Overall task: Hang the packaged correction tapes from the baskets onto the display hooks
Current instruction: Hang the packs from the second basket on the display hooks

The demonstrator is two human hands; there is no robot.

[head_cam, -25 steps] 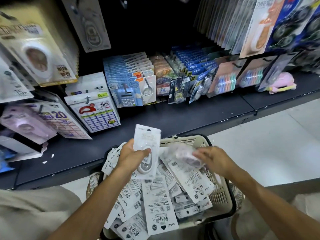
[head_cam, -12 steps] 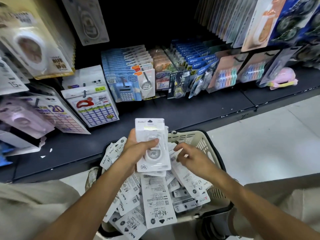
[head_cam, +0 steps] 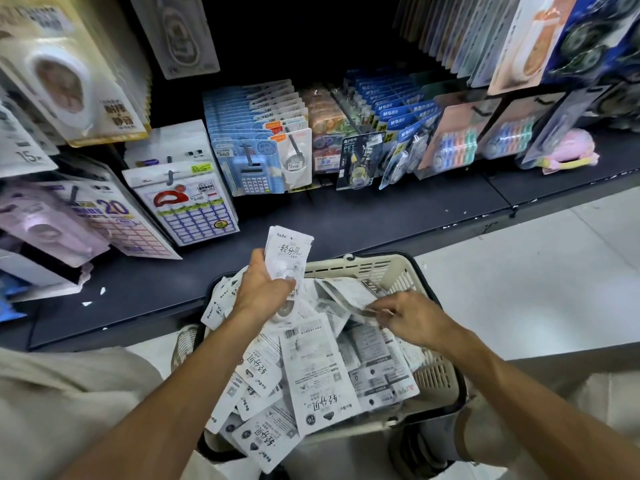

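Left hand grips a correction tape pack upright, header topmost.

dark shelf, pale tiled floor, dim unlit shelving recess

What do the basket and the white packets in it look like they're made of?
The basket: beige moulded plastic, going by its slotted lattice walls. The packets: probably printed card or film, matte; they lie flat and overlap. The packet in the left hand seems to carry a clear blister.
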